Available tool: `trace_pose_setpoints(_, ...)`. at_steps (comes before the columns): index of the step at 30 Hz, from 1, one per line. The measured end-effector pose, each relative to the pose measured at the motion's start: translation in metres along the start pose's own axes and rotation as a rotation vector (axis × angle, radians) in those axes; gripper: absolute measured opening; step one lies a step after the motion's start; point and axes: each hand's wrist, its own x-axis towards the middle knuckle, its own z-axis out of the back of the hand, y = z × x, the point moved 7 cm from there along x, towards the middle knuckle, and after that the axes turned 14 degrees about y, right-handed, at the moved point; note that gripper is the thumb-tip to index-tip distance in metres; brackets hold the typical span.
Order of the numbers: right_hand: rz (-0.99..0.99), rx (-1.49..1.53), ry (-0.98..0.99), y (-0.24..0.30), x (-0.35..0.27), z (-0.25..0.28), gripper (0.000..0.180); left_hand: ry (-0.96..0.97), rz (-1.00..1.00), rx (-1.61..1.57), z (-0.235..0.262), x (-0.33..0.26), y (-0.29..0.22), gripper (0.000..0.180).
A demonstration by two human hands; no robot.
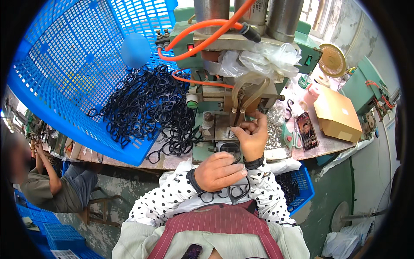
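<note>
A green bench press (202,151) stands before me, its metal work block (223,125) under a narrow vertical tool. My right hand (253,136) is beside that block, thumb and forefinger closed together at its edge; anything between them is too small to make out. Nearer to me, my left hand (221,172) is closed, fingers together and bent over a black eyeglass frame (236,193) whose rims show below it. Another black rim (230,149) shows just beyond the left knuckles, at the front of the press. The left thumb is hidden.
A blue basket (77,123) lies tipped at the left, with black eyeglass frames (159,101) spilling onto the table. At the right are scissors (296,139), a phone (307,131), a cardboard box (338,114) and metal scraps (276,129). Orange hoses (189,54) cross the press. Another person (56,185) sits far left.
</note>
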Motion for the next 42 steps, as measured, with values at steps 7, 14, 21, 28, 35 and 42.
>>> trace_pose_setpoints(7, 0.173, -0.917, -0.263, -0.024, 0.002, 0.099, 0.041, 0.108, -0.005, -0.2, -0.017, 0.009, 0.031, 0.052)
trace_pose_setpoints(14, -0.142, -1.226, -0.077, -0.067, -0.012, 0.138, 0.026, 0.105, -0.005, -0.179, -0.014, 0.011, 0.031, 0.047)
trace_pose_setpoints(21, -0.009, -1.125, -0.148, -0.079, -0.018, 0.141, 0.01, 0.137, 0.012, -0.17, -0.019, 0.009, 0.033, 0.049)
trace_pose_setpoints(28, 0.114, -1.023, -0.234, -0.075, -0.022, 0.147, 0.009, 0.239, 0.234, 0.068, 0.041, 0.016, 0.013, 0.053)
trace_pose_setpoints(35, 0.108, -0.99, -0.285, -0.074, -0.018, 0.139, 0.008, -0.105, -0.149, -0.466, 0.154, 0.033, -0.075, 0.007)
trace_pose_setpoints(42, 0.085, -1.004, -0.322, -0.082, -0.024, 0.156, 0.006, 0.06, -0.657, -0.783, 0.183, 0.046, -0.067, 0.004)
